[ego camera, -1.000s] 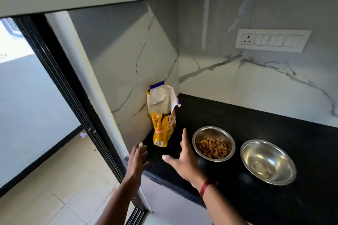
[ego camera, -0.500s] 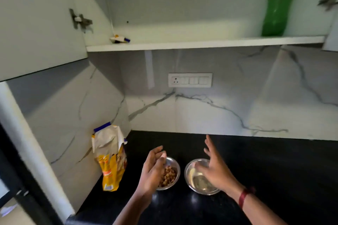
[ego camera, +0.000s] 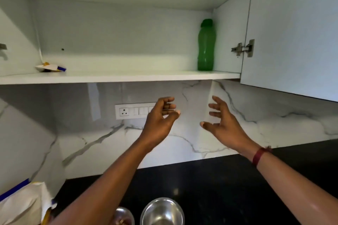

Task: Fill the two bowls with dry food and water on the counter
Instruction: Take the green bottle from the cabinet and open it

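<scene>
On counter: kibble bowl (ego camera: 123, 217), empty bowl (ego camera: 162, 213); left hand (ego camera: 161, 120), right hand (ego camera: 222, 124) spread, empty.

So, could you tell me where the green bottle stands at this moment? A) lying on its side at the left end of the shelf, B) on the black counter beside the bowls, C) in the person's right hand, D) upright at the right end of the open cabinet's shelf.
D: the green bottle stands upright on the cabinet shelf near its right wall, with both hands empty below.
</scene>
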